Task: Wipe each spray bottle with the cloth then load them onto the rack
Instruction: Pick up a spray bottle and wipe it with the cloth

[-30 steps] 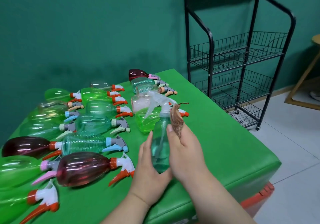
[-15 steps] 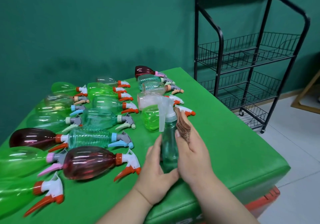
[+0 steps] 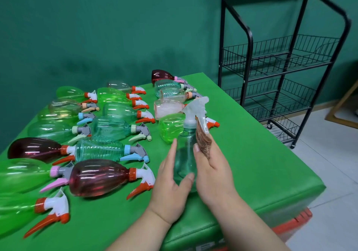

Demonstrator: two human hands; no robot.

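Teal spray bottle (image 3: 184, 154) upright, left hand (image 3: 170, 185) fingers clamped round it, right hand (image 3: 215, 175) fingers pinching cloth (image 3: 203, 142)

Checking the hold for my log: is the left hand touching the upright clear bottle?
Touching. The head view shows the left hand round the bottle: thumb across its front, fingers behind the clear plastic.

soft, even light was cast; glare was seen on the lower-left bottles (image 3: 96, 177); the rack (image 3: 248, 57) was bowed at right.
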